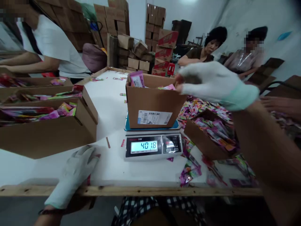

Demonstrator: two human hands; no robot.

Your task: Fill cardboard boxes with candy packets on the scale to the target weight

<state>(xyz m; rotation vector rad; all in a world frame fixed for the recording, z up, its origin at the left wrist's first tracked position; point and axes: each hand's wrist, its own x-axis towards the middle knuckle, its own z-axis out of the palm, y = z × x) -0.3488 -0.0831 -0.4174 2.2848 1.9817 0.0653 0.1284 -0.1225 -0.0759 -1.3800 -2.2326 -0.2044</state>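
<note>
An open cardboard box (131, 106) with a white label and small purple and pink packets (137, 80) inside stands on a digital scale (154, 158), whose display reads 401.8. My right hand (209, 81), in a white glove with bare fingertips, is at the box's upper right rim. Its thumb and fingers come together in a pinch; blur hides what is between them. My left hand (78, 164), gloved too, lies on the white table (110, 172) near the front edge, fingers stretched out, left of the scale and just in front of a filled box (51, 138).
More filled boxes (90, 103) line the left. At right, a tilted box of packets (199, 138) sits beside a wide heap of packets (197, 106). A person (58, 47) works at left, two others (213, 40) at far right. Stacked cartons (162, 53) stand behind.
</note>
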